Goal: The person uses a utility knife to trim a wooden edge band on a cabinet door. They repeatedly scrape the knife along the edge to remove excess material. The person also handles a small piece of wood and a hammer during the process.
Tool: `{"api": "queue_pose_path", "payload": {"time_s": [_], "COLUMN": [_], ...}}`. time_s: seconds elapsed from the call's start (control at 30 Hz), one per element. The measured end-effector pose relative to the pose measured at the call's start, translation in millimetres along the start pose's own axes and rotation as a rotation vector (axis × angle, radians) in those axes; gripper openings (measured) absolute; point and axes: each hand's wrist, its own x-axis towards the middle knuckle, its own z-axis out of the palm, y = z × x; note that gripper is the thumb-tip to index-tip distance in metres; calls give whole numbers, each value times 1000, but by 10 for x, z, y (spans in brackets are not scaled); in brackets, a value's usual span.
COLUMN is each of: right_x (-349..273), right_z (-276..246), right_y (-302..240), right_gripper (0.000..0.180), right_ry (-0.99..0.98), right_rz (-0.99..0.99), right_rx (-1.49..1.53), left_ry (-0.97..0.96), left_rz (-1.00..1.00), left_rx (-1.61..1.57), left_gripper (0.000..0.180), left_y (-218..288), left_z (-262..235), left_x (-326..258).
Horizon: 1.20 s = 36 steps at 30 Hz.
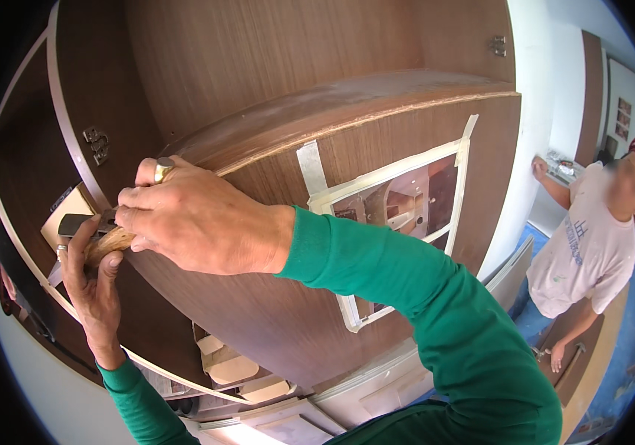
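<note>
My right hand (pixel 210 219), with a gold ring, is closed over a wooden tool (pixel 113 243) with a dark, block-like part. Beneath it, my left hand (pixel 91 285) grips the same tool from below, its thumb against the wood. The tool's exact kind is partly hidden by my fingers. Both hands are at the left end of a brown cabinet panel (pixel 421 130), whose pale, rough top edge runs away to the right. A pale pointed piece shows just left of my left hand; I cannot make out what it is.
Metal hinges (pixel 96 145) sit on the cabinet's left side panel. A taped printed picture (pixel 399 215) is fixed to the panel. Pieces of wood (pixel 228 360) lie in the lower compartment. At right, a person in a red cap (pixel 588 237) stands beside a wooden board (pixel 577 363).
</note>
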Motion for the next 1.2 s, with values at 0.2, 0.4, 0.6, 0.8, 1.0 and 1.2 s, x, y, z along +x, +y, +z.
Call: {"api": "queue_pose_path", "payload": {"time_s": [0.2, 0.4, 0.6, 0.8, 1.0, 1.2], "right_x": [-46, -181, -132, 256, 295, 64], "right_z": [-145, -969, -695, 135, 556, 227], "right_y": [38, 5, -64, -110, -76, 10], "right_gripper": [20, 39, 36, 26, 13, 17], "right_ry": [-30, -194, -169, -40, 71, 31], "right_rz": [-40, 59, 96, -36, -59, -20], "right_rx": [45, -163, -149, 16, 121, 65], "left_ry": [16, 12, 104, -3, 53, 40], "left_rz": [-40, 117, 211, -17, -67, -48], "left_rx": [-103, 60, 96, -130, 114, 48], "left_gripper": [54, 57, 54, 53, 53, 52], "left_y": [190, 880, 696, 261, -18, 45], "left_z": [73, 460, 284, -204, -296, -34], "left_x": [1, 324, 198, 59, -186, -125]}}
